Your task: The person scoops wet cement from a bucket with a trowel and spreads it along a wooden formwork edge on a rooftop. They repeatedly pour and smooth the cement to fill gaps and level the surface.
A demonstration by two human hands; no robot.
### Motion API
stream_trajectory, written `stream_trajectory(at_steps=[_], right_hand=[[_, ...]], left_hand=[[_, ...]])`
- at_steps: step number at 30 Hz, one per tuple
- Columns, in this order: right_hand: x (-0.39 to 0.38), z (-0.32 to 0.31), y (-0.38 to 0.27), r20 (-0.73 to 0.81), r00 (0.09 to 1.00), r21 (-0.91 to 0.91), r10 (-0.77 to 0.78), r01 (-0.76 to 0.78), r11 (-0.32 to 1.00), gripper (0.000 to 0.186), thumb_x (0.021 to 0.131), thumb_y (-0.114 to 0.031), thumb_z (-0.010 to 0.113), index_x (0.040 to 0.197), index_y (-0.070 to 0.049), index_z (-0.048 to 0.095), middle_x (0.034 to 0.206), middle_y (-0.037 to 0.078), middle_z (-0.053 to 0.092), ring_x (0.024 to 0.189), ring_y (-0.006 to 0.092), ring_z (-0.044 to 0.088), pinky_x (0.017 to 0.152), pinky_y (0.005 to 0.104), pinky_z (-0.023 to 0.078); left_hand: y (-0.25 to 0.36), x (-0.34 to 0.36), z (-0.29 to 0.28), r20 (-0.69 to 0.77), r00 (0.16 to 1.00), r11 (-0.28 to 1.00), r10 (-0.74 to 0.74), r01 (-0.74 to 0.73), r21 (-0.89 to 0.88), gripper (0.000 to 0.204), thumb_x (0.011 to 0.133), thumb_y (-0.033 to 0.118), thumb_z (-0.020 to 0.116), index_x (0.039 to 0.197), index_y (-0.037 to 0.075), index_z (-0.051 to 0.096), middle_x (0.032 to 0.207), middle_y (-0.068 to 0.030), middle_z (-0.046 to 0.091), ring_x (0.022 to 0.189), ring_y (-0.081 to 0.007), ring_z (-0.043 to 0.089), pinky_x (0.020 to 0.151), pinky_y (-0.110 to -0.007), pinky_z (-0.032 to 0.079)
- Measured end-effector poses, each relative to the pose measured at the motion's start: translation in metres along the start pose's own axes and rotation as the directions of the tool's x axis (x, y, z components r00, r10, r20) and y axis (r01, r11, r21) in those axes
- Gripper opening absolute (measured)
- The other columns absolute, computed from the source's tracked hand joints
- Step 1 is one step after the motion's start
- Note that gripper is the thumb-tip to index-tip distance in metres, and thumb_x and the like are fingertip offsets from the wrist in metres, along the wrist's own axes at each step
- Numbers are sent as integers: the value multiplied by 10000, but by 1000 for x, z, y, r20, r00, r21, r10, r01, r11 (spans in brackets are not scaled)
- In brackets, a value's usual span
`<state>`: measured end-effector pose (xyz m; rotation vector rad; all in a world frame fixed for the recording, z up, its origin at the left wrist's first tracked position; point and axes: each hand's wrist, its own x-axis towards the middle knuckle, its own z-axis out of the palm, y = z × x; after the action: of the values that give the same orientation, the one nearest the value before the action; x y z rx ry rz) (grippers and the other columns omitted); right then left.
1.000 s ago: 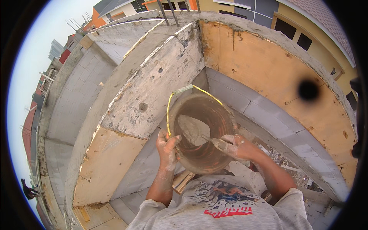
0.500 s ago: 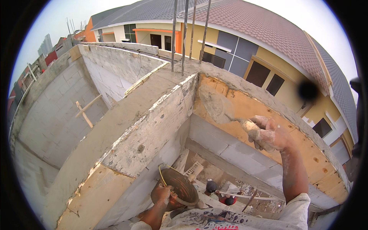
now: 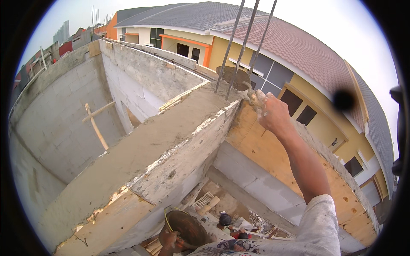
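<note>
My right hand [image 3: 270, 110] is closed round the handle of a mortar-caked trowel [image 3: 234, 78]. Its blade is at the far corner of the wall top, beside the upright steel bars [image 3: 243, 47]. Wet grey mortar [image 3: 149, 132] covers the broad top of the wall, bordered by form boards [image 3: 179, 160]. Low at the front, my left hand [image 3: 171, 241] grips the rim of a dark bucket [image 3: 188, 228] with a yellow handle. The bucket's inside looks smeared with mortar, and how much it holds I cannot tell.
Orange-brown plywood [image 3: 290, 155] lines the wall on the right. Far below, a person in a dark cap [image 3: 225, 220] and another in red [image 3: 239, 234] are among rubble and planks. A wooden cross-piece [image 3: 97, 128] stands inside the left enclosure. Tiled-roof houses [image 3: 273, 30] rise behind.
My right hand has moved the trowel up from in front of the plywood to the wall's far corner near the bars. The view has shifted; my left hand still holds the bucket.
</note>
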<state>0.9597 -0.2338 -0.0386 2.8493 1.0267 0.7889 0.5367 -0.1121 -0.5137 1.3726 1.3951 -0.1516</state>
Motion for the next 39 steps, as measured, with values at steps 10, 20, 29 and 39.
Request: stream_trajectory(at_steps=[10,20,29,39], right_hand=[[70,-52,39,318,938,444,137,-275,853,311,922,-317,632,947,-11,679,739,114,656,642,279,651,574,434,500],[92,-22,16,556,821,103,130,-223,969,383,941,-240,453,807,73,628,688,153,645,606,281,651,533,438,503],[34,-63,73,612,758,35,226,-311,950,462,960,-346,421,916,55,644,706,164,654,592,281,653,555,403,527],[-49,-105,117,566,682,-133,463,-478,868,409,921,-341,477,882,8,688,703,148,668,618,253,675,560,408,532]], left_hand=[[14,5,10,-7,1000,997,22,-21,74,341,673,191,790,965,39,703,768,-66,696,677,-165,668,622,-333,516],[-13,40,28,-36,980,946,195,-179,271,336,685,135,777,997,51,684,759,-70,678,646,-169,666,586,-334,523],[24,19,30,279,959,961,-52,124,-247,240,737,80,743,947,17,645,742,-101,676,622,-213,695,467,-352,515],[73,-14,31,158,984,996,82,-76,-38,326,706,72,744,1009,-21,670,831,-106,709,734,-235,691,713,-336,529]])
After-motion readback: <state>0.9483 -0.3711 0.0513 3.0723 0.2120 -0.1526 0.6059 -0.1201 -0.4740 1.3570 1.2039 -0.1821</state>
